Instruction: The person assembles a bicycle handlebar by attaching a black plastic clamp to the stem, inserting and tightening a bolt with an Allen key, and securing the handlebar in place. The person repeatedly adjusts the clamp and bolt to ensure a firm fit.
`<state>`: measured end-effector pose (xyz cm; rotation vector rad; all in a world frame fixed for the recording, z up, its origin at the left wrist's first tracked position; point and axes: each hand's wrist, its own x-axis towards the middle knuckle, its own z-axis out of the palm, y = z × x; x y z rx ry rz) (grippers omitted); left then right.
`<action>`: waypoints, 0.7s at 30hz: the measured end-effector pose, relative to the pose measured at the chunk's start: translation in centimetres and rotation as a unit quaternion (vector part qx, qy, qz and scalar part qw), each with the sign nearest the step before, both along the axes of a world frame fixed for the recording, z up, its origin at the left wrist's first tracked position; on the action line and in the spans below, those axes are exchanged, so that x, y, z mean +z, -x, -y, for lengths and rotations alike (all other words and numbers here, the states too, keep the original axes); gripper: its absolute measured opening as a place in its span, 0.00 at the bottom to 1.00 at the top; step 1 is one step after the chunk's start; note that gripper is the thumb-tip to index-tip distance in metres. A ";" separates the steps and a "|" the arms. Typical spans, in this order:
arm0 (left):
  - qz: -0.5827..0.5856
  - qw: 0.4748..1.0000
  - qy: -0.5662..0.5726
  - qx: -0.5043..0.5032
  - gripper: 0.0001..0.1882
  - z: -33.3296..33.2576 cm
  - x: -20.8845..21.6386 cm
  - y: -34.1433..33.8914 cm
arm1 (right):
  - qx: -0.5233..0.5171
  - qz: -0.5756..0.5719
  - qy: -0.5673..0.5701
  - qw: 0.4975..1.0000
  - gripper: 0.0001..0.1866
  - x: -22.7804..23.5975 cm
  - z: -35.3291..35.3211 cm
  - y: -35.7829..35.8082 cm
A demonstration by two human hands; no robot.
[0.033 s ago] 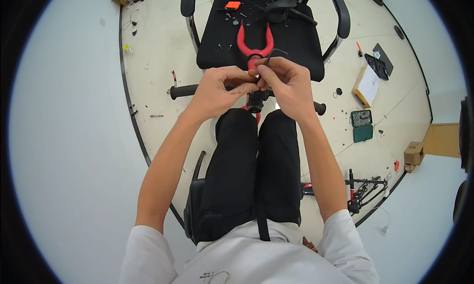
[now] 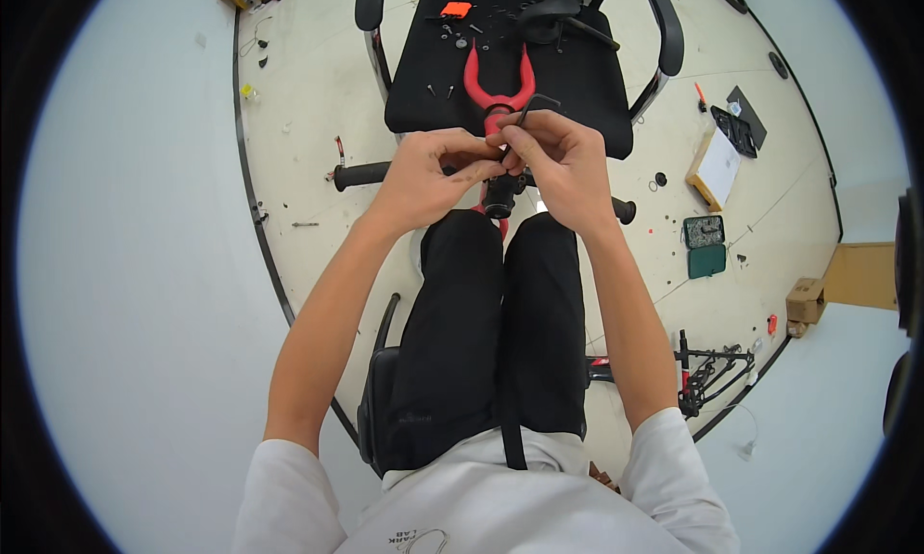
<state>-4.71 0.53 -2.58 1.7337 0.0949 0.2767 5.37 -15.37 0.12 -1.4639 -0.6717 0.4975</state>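
My right hand [image 2: 558,169] pinches a black hex key [image 2: 545,102], its bent end sticking out above the fingers. Fingertip to fingertip with it, my left hand [image 2: 433,174] is closed in a pinch; whatever it grips is hidden. Both hands are over the black stem [image 2: 499,200] of a handlebar, whose grips reach out past my hands, the left grip [image 2: 361,176] and the right grip [image 2: 624,211]. Beyond my fingertips a red bicycle fork [image 2: 499,102] points away, its two legs lying on a black chair seat [image 2: 423,63].
On the seat lie a saddle with its post [image 2: 553,20], an orange piece [image 2: 455,10] and several small bolts. Floor items to the right include a tool case [image 2: 735,128], a green box of small parts [image 2: 706,259] and a black bicycle frame [image 2: 712,371]. A cardboard box [image 2: 807,300] stands by the wall.
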 end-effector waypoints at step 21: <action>0.041 0.999 -0.022 0.027 0.08 0.9 -0.9 0.0 | -0.008 0.016 0.117 0.993 0.14 0.8 0.6 1.0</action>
